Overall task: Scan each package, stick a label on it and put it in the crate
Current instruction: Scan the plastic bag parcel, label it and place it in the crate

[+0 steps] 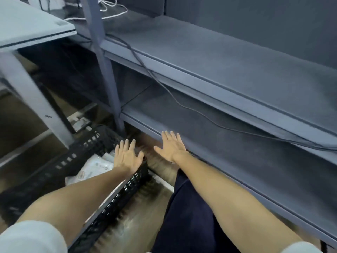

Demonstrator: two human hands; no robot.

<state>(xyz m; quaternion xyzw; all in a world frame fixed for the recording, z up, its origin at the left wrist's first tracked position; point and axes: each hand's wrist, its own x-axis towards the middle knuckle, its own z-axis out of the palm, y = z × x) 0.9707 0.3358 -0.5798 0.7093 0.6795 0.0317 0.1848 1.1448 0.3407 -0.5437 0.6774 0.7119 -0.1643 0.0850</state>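
Observation:
A black slatted plastic crate sits on the floor at lower left. White plastic packages lie inside it. My left hand hovers over the crate's far right corner, fingers spread, palm down, holding nothing. To its right, my right hand is also flat and spread, empty, at the front edge of the lowest grey shelf. The picture is blurred by motion. No scanner or label is in view.
A grey metal rack with two shelf levels fills the right side, and a dark cable trails over it. A pale table and its leg stand at upper left. White cords lie behind. Dark trousers cover my leg.

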